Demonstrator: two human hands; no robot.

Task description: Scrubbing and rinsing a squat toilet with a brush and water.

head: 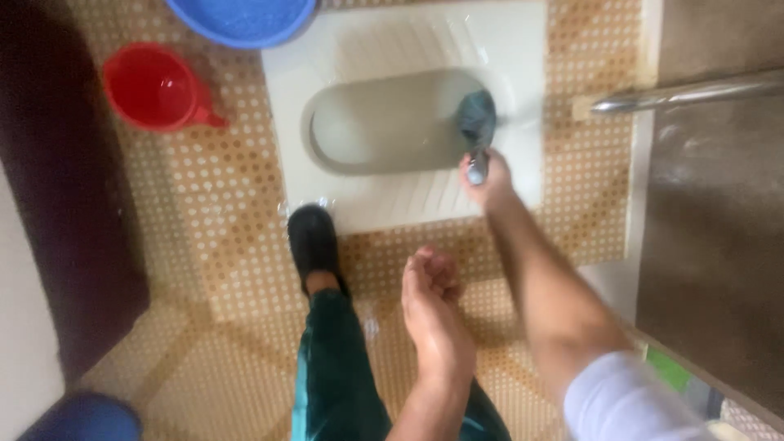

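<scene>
The right hand point(487, 175) is closed around the handle of a toilet brush point(478, 122), whose dark bristle head rests on the right end of the bowl of a white squat toilet point(523, 49) set into the floor. The left hand point(431, 298) hangs nearer, over the dotted tile floor point(237, 237), fingers curled into a loose fist and holding nothing. 1 black shoe point(313, 241) stands on the near left corner of the toilet pan, with a green trouser leg point(331, 367) above it. To the far left sit a red mug point(155, 86) and, just beyond it, the rim of a blue basin point(241, 18). A metal pipe point(686, 94) runs in from the right.

To scrub well here, I judge the grip should stay firm and low on the handle so the bristles press flat against the curved wall rather than skate over it. Short strokes around the rim, then down toward the drain, would cover the surface evenly. The floor near the shoe looks wet, so steady footing matters, and keeping the free hand clear of splashes is sensible
</scene>
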